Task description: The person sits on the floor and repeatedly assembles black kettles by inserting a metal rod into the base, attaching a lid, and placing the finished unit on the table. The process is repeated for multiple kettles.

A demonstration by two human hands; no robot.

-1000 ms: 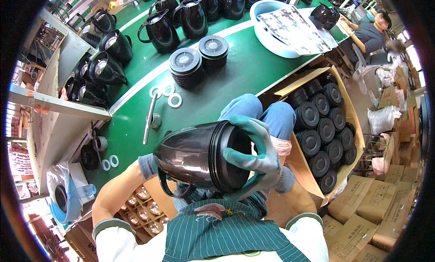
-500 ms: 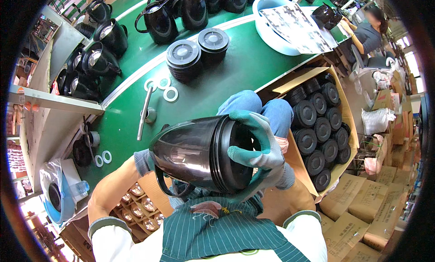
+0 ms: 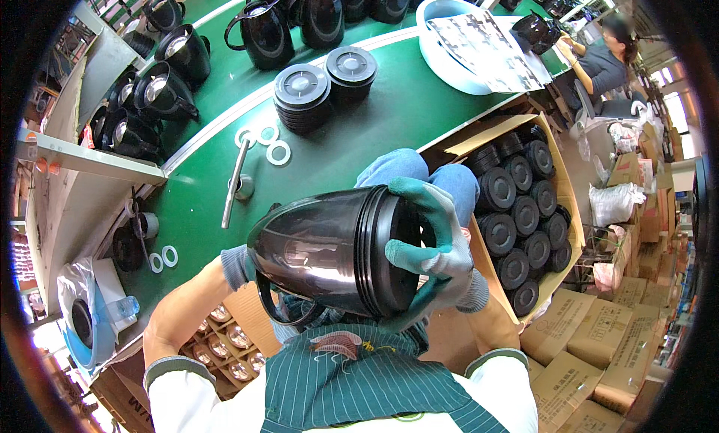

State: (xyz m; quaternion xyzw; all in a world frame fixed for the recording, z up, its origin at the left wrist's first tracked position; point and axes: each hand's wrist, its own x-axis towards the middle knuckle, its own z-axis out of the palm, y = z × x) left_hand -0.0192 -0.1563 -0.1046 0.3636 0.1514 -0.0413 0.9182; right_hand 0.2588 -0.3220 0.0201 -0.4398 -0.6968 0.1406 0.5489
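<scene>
A glossy black jug (image 3: 307, 242) lies on its side in front of my body, its threaded base end to the right and its handle (image 3: 278, 307) on the near side. My right hand (image 3: 442, 253), in a grey and green glove, is wrapped round the black base end, fingers on the far side and face, thumb side below. At the jug's left end, the cuff of my left hand (image 3: 238, 268) meets the body. The rest of that hand is behind the jug, its fingers hidden.
On the green table (image 3: 359, 133) stand two stacks of black discs (image 3: 302, 86), white rings (image 3: 278, 153), a metal rod (image 3: 237, 178), more black jugs (image 3: 261, 36) and a light blue basin (image 3: 438, 59). A carton of black round parts (image 3: 524, 216) is at right. Another person (image 3: 599, 62) sits beyond.
The jug and both hands keep nearly the same pose, with the right hand's fingers shifted slightly on the base end. The table and carton appear slightly further left in view.
</scene>
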